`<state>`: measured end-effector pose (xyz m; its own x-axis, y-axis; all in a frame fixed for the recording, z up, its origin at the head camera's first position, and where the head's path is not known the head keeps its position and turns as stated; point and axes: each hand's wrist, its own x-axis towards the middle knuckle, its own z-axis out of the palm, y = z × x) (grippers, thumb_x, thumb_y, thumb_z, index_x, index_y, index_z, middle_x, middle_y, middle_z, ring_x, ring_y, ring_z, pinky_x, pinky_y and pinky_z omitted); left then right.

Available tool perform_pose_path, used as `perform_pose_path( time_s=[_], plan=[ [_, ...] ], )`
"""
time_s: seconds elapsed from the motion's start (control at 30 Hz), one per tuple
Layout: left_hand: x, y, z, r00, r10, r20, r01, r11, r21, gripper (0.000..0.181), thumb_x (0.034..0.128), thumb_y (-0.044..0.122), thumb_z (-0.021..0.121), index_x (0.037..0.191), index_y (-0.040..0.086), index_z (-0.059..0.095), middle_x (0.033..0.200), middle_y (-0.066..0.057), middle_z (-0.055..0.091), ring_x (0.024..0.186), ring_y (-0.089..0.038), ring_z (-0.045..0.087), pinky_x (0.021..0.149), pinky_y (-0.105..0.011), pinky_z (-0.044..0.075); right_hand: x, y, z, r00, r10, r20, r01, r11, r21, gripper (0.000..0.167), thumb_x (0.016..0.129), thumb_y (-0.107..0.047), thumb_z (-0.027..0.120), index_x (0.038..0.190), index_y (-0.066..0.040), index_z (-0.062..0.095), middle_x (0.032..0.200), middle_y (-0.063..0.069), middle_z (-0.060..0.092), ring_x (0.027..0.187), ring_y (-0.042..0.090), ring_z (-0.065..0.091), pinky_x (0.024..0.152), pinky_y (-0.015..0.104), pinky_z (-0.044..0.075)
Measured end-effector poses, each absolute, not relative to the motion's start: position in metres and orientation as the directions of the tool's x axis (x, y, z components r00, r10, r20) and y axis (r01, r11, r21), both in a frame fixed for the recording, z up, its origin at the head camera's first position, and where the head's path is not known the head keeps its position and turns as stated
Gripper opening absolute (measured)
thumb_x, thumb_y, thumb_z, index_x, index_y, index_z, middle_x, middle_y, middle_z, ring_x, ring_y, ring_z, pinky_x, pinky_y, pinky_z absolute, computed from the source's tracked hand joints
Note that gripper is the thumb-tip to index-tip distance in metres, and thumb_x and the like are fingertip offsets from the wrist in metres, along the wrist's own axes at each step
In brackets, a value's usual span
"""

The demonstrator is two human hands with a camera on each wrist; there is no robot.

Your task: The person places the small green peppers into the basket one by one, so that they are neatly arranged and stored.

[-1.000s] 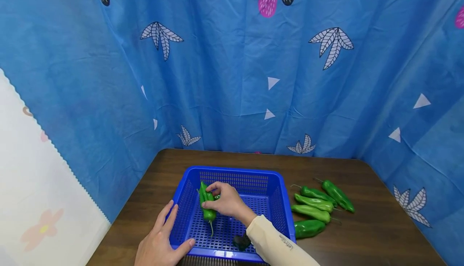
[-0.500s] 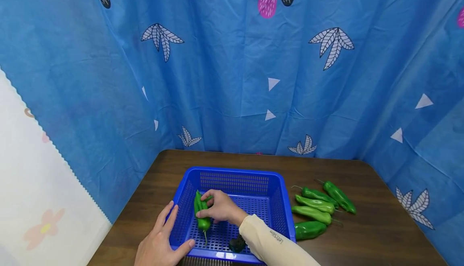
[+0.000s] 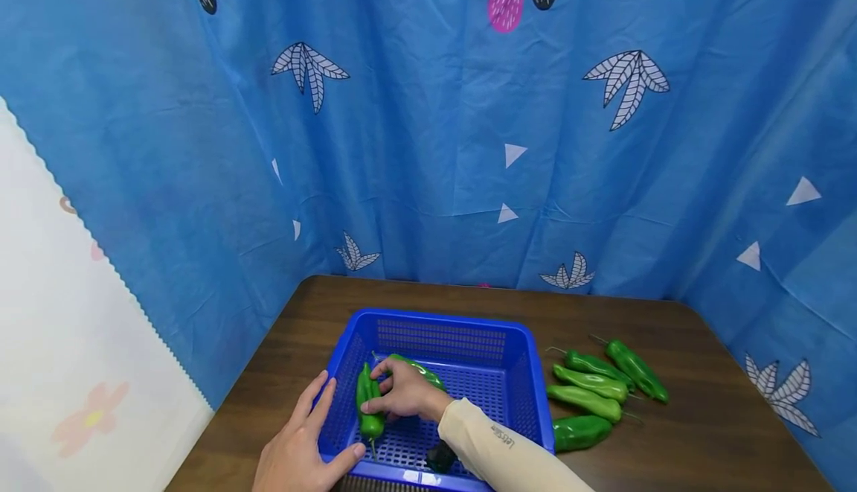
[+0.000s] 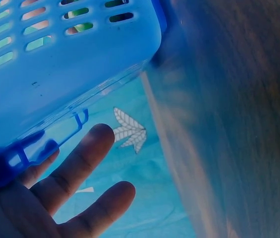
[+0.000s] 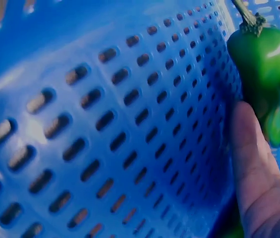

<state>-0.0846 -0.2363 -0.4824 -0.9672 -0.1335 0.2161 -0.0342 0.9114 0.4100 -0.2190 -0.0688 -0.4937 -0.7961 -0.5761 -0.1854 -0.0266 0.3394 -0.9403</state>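
Note:
In the head view my right hand (image 3: 405, 391) reaches into a blue basket (image 3: 435, 319) and pinches a green pepper (image 3: 371, 425) near the left wall. The right wrist view shows this pepper (image 5: 263, 54) stem up, the thumb against it and other fingertips partly visible at the frame's edge. Part of another green pepper (image 3: 418, 369) shows behind the hand on the basket floor. My left hand (image 3: 301, 440) rests at the basket's front-left corner, fingers extended along the outside and thumb by the front rim. In the left wrist view its fingers (image 4: 80, 163) are spread beside the basket wall.
Several green peppers (image 3: 589, 401) lie on the brown wooden table (image 3: 321, 302) to the right of the basket. A small dark object (image 3: 440, 457) lies at the basket's front, partly behind the right sleeve (image 3: 505, 447). A blue patterned curtain (image 3: 428, 142) hangs behind the table.
My right hand has moved left and toward the front with the pepper, lowering it by the left wall. The pepper behind the hand shows more. The left hand stays at the corner.

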Motion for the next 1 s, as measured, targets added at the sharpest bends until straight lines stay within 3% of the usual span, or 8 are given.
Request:
perform_pose_path(
  time_s=[0.3, 0.57, 1.0],
  plan=[
    [-0.086, -0.236, -0.483, -0.959, -0.128, 0.252, -0.014, 0.913, 0.407, 0.104, 0.0698, 0.072, 0.077, 0.153, 0.017, 0.045, 0.16, 0.007, 0.035, 0.092, -0.022, 0.071, 0.05, -0.03, 0.043, -0.221, -0.066, -0.49, -0.836, -0.544, -0.074, -0.226, 0.464, -0.857, 0.047, 0.073, -0.016, 0.09, 0.111, -0.011, 0.063, 0.091, 0.007, 0.072, 0.077, 0.01, 0.065, 0.067, 0.028, 0.055],
    [-0.086, -0.237, -0.483, -0.969, -0.132, 0.21, -0.039, 0.917, 0.397, 0.105, 0.0701, 0.074, 0.075, 0.153, 0.018, 0.043, 0.16, 0.007, 0.033, 0.09, -0.02, 0.071, 0.05, -0.029, 0.042, -0.219, -0.067, -0.487, -0.824, -0.565, -0.037, -0.347, 0.557, -0.755, 0.044, 0.074, -0.025, 0.09, 0.109, -0.013, 0.066, 0.099, 0.006, 0.069, 0.091, 0.02, 0.065, 0.079, 0.031, 0.052],
    [-0.088, -0.237, -0.478, -0.982, -0.132, 0.136, -0.066, 0.912, 0.405, 0.107, 0.0711, 0.078, 0.07, 0.155, 0.019, 0.04, 0.162, 0.006, 0.028, 0.103, -0.026, 0.07, 0.055, -0.035, 0.049, -0.221, -0.06, -0.48, -0.802, -0.589, -0.101, -0.345, 0.595, -0.726, 0.042, 0.078, -0.031, 0.087, 0.113, -0.015, 0.069, 0.105, 0.006, 0.07, 0.096, 0.02, 0.066, 0.081, 0.031, 0.054]
  ],
)
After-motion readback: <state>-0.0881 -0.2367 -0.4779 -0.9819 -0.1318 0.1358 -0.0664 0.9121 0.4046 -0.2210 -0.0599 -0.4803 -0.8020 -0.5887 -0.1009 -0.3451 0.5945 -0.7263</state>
